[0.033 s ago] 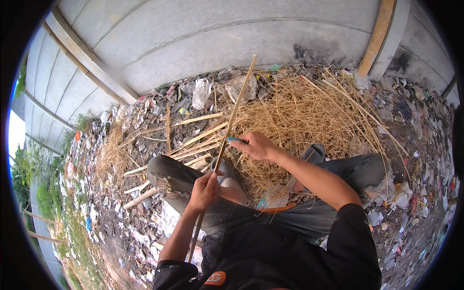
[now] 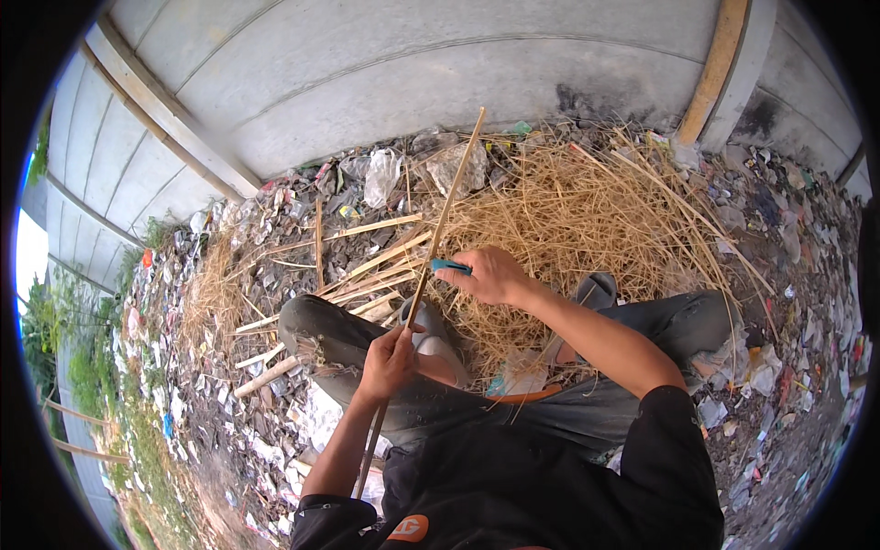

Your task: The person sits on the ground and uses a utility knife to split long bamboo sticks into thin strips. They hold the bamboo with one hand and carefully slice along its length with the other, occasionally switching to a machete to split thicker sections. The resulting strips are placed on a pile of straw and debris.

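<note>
My left hand (image 2: 390,362) is closed round a long, narrow bamboo strip (image 2: 445,213), low over my left leg. The strip slants up and away to the right, and its lower end runs down beside my left forearm. My right hand (image 2: 495,275) grips a small teal-handled knife (image 2: 451,267) against the strip, about midway along its upper part. The blade is too small to make out. Beyond and under the right hand spreads a heap of thin, curly straw-coloured shavings (image 2: 587,211).
Split bamboo pieces (image 2: 376,266) lie left of the heap, by my bent left knee (image 2: 307,321). Scraps of plastic and other litter (image 2: 229,376) cover the ground. A grey panel wall (image 2: 440,73) with upright posts stands ahead. Green plants (image 2: 87,348) grow at far left.
My right hand has turned slightly, so more of the knife's teal handle shows. The strip's far tip has dipped a little. My left hand holds its place.
</note>
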`<state>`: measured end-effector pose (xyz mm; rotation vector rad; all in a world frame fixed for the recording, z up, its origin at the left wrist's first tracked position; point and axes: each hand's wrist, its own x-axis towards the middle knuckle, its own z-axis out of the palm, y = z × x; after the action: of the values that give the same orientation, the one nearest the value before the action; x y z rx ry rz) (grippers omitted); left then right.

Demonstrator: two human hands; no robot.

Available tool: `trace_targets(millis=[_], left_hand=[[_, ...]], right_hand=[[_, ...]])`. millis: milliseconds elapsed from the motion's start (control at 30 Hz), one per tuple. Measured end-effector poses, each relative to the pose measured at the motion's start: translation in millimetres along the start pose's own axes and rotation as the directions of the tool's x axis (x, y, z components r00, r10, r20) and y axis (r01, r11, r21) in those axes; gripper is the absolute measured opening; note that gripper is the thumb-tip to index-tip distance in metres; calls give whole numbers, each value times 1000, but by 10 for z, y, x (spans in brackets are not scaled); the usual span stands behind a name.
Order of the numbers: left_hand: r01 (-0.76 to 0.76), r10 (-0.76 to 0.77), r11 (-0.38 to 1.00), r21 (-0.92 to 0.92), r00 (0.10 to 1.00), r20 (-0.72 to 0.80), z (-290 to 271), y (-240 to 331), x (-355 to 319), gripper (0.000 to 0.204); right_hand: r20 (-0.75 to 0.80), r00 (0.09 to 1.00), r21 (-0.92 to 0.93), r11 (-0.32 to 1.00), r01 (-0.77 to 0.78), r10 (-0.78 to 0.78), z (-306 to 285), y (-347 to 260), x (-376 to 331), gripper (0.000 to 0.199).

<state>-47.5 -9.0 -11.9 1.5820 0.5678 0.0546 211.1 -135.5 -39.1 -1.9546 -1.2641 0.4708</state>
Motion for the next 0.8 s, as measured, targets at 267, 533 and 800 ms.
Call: trace_targets(millis=[267, 533, 800], left_hand=[[-23, 76, 917, 398, 990, -119, 159, 6, -25, 32], [165, -136, 954, -250, 982, 130, -28, -20, 76, 34], [35, -28, 992, -123, 998, 60, 133, -88, 14, 38]], right_hand=[[-117, 981, -485, 871, 81, -157, -109, 66, -12, 66], [-64, 997, 251, 968, -34, 51, 117, 138, 100, 69], [-152, 986, 67, 996, -57, 67, -257, -27, 9, 66]])
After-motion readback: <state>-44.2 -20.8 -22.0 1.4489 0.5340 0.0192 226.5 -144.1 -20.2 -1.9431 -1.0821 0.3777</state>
